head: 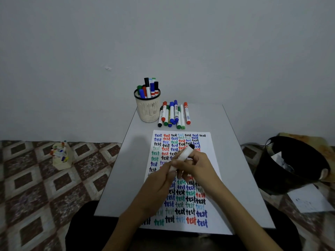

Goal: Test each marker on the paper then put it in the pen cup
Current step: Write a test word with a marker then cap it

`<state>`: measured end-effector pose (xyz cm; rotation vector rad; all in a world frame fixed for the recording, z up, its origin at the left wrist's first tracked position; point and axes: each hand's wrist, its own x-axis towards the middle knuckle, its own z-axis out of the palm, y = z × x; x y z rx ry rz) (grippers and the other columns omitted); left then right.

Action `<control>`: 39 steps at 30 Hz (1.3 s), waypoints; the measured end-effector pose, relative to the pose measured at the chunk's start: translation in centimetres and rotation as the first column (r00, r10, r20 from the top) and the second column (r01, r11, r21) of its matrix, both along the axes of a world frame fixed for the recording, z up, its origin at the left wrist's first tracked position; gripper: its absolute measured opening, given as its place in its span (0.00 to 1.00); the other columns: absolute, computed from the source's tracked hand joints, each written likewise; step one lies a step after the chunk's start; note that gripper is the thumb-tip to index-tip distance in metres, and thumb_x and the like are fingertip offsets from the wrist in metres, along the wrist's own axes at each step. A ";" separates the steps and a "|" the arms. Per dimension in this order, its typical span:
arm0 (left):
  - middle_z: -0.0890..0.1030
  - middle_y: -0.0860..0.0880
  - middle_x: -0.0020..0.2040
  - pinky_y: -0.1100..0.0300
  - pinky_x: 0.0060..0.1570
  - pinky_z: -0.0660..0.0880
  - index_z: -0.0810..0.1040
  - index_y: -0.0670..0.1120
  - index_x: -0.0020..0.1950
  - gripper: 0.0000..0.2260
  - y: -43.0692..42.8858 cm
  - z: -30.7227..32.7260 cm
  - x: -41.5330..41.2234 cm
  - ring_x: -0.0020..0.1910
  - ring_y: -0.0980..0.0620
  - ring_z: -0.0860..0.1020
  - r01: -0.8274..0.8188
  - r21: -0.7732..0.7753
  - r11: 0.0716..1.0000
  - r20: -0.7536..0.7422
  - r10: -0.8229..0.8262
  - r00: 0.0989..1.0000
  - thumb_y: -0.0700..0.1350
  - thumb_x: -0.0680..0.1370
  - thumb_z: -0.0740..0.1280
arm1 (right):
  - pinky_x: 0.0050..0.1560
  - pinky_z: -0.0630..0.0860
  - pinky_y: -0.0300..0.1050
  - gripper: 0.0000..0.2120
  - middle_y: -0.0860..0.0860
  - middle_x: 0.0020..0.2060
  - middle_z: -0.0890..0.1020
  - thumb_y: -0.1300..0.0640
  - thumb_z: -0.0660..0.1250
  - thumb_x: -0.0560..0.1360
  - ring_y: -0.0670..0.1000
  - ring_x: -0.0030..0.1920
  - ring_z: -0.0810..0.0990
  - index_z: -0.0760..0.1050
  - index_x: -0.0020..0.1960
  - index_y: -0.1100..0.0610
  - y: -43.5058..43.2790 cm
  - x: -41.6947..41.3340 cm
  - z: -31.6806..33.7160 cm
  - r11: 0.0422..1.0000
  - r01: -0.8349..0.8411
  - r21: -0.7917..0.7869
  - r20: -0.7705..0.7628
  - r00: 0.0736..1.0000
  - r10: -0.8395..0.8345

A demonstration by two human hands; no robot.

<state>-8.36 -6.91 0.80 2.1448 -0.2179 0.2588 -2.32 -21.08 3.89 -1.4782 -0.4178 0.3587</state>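
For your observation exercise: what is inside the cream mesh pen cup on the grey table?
Upright markers with black, blue, red and green caps stand in the cream mesh pen cup. Their lower barrels are hidden by its wall.

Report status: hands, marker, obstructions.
Left hand and right hand both grip white-barrelled black-ended marker over white paper sheet. Nothing blocks beige mesh pen cup.

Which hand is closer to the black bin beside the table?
Right. The right hand, gripping the marker over the paper, is on the side toward the black bin; the left hand, also gripping it, lies farther left.
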 end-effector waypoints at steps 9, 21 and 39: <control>0.73 0.55 0.30 0.68 0.27 0.63 0.72 0.56 0.59 0.11 -1.2 -0.7 -0.3 0.25 0.57 0.68 -0.043 -0.044 0.998 0.084 0.047 0.995 0.52 0.81 0.53 | 0.26 0.73 0.40 0.05 0.56 0.32 0.81 0.61 0.69 0.73 0.52 0.27 0.77 0.76 0.45 0.63 -0.3 -0.8 0.2 0.996 0.011 0.094 -0.066 0.998 -0.004; 0.74 0.53 0.29 0.64 0.25 0.66 0.74 0.57 0.57 0.15 -0.8 0.0 -0.4 0.24 0.56 0.70 -0.043 -0.054 0.998 0.103 0.048 0.993 0.60 0.78 0.54 | 0.28 0.75 0.41 0.08 0.57 0.33 0.82 0.61 0.70 0.72 0.52 0.28 0.77 0.76 0.46 0.66 -1.3 -0.2 1.3 0.998 0.011 0.066 0.043 0.999 -0.014; 0.70 0.54 0.68 0.57 0.68 0.53 0.69 0.52 0.69 0.21 3.8 -3.7 1.1 0.68 0.57 0.63 -0.147 0.531 0.835 0.138 0.085 0.987 0.57 0.80 0.50 | 0.22 0.71 0.37 0.14 0.56 0.27 0.76 0.67 0.75 0.69 0.48 0.22 0.74 0.70 0.34 0.58 -3.6 14.8 -2.3 0.891 0.452 -0.037 0.081 0.890 -0.448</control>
